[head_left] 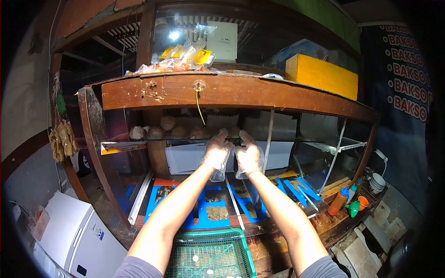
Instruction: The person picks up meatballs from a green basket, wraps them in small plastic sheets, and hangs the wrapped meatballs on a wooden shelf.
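Note:
Both hands wear clear plastic gloves and reach to the shelf inside a wooden display case. My left hand [218, 150] is at the shelf edge, its fingers bent around something I cannot make out. Close on its right, my right hand [248, 153] has its thumb and fingers apart at the same shelf; a round brown ball [234, 132] shows between the two hands, and whether either touches it is unclear. Several more balls [179, 132] sit in a row on the shelf to the left, with one [167, 123] on top. Below my hands stands a green plastic basket [250, 259] with small pale pieces in it.
The case's wooden top beam [153, 95] runs above my hands, with a yellow string hanging. A yellow box [321, 76] and plastic packets [185, 55] lie on top. Bottles [338, 201] stand at the right, a white fridge [88, 231] at the left.

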`<state>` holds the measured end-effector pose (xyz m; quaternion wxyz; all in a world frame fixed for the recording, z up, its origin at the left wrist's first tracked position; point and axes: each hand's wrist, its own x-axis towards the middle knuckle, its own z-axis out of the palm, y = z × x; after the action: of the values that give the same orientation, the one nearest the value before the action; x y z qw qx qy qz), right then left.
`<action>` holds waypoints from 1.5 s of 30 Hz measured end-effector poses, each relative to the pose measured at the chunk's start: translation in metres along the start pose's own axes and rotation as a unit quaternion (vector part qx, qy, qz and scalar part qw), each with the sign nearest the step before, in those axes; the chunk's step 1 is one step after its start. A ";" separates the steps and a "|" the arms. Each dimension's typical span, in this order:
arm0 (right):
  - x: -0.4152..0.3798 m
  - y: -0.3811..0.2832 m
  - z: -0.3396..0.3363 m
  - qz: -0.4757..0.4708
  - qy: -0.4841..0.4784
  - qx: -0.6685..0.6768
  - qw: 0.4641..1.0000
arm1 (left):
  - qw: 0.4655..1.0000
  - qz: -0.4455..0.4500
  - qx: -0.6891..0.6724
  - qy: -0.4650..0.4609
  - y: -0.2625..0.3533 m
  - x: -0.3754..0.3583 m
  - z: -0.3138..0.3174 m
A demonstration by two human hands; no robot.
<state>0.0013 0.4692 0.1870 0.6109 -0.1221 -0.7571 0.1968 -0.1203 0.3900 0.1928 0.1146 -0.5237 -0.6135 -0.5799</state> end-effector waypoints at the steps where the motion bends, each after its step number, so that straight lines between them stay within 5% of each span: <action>1: -0.005 -0.007 -0.005 0.003 -0.003 0.000 1.000 | 0.998 -0.005 -0.062 0.013 0.000 -0.006 0.000; 3: -0.016 -0.024 -0.016 0.029 -0.044 -0.025 0.998 | 0.992 -0.017 -0.123 0.025 0.004 -0.020 -0.009; 8: -0.045 -0.054 -0.044 0.018 -0.111 -0.063 0.992 | 0.997 0.001 0.045 -0.064 0.037 -0.069 -0.063; 14: -0.096 -0.081 -0.074 -0.023 -0.204 0.032 0.978 | 0.993 0.011 0.023 -0.113 0.065 -0.135 -0.120; 20: -0.158 -0.129 -0.105 0.137 -0.337 0.064 0.929 | 0.987 0.003 0.038 -0.157 0.090 -0.200 -0.157; 32: -0.243 -0.165 -0.151 0.192 -0.478 0.012 0.857 | 0.944 -0.083 -0.056 -0.314 0.105 -0.320 -0.147; 37: -0.252 -0.178 -0.158 0.225 -0.519 -0.030 0.824 | 0.927 -0.116 -0.009 -0.358 0.109 -0.348 -0.140; 40: -0.267 -0.179 -0.159 0.226 -0.500 -0.014 0.836 | 0.919 -0.052 0.032 -0.390 0.103 -0.362 -0.142; 42: -0.280 -0.176 -0.158 0.199 -0.492 -0.008 0.847 | 0.898 -0.113 0.093 -0.416 0.106 -0.372 -0.144; 45: -0.289 -0.180 -0.154 0.255 -0.535 -0.025 0.805 | 0.890 -0.087 0.098 -0.438 0.099 -0.386 -0.145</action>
<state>0.2254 0.2089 0.0411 0.0337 -0.2008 -0.9102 0.3606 0.0533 0.0506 0.0062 -0.1654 -0.6552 -0.6981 -0.2365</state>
